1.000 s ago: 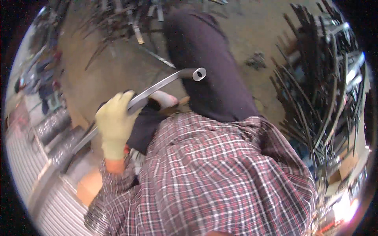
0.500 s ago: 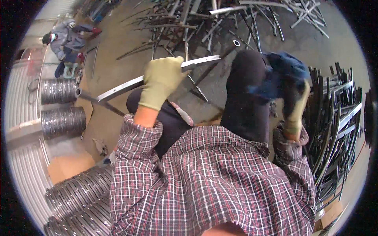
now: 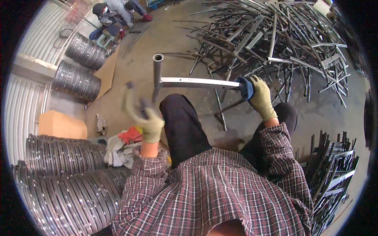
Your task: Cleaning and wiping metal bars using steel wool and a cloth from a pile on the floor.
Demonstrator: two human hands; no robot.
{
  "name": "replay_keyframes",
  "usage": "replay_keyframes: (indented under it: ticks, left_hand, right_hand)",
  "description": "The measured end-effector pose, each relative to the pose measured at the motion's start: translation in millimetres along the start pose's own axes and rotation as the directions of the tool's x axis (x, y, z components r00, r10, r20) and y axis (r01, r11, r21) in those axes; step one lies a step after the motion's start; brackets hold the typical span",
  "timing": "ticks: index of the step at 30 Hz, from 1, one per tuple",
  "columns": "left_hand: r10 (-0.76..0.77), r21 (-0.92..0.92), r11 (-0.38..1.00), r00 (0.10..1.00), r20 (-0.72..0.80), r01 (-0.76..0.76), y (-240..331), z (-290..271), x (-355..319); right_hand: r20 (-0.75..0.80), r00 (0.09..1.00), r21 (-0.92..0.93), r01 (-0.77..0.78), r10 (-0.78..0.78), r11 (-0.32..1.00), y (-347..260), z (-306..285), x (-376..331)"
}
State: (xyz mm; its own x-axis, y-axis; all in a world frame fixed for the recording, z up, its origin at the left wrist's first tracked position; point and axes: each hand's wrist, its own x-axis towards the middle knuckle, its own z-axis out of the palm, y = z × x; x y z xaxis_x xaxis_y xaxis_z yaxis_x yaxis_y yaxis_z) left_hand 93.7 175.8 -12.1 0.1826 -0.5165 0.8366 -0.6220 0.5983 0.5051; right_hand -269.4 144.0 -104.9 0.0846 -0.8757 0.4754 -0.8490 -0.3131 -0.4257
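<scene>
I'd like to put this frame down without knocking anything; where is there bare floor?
The floor looks bare between the cardboard sheet and the frame, beyond the left hand, and between the pipe heap and the bar bundle at right. Crowded: the heap and bundle themselves, and lower left, where coils and cloths lie.

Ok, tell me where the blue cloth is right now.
In the head view, the blue cloth is right of centre, in the right hand, against the right end of the silver bar.
</scene>
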Motion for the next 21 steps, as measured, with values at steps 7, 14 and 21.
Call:
replay_keyframes:
  ticks: [7,14,21]
  left_hand:
    - [-0.146,0.071,0.989,0.890,0.433,0.128,-111.2,34.6,-34.0]
    - [-0.409,-0.121,0.810,0.701,0.584,0.574,-55.6,74.8,-6.0]
    - [-0.386,-0.127,0.832,0.728,0.567,0.540,-51.5,69.0,-4.6]
  right_hand:
    - [-0.267,0.962,0.026,-0.048,0.054,0.998,31.5,13.3,12.7]
    - [-0.285,0.952,0.194,0.171,-0.111,0.966,-131.9,0.3,61.5]
    - [-0.351,0.909,0.364,0.354,-0.225,0.861,-143.1,-11.5,84.8]
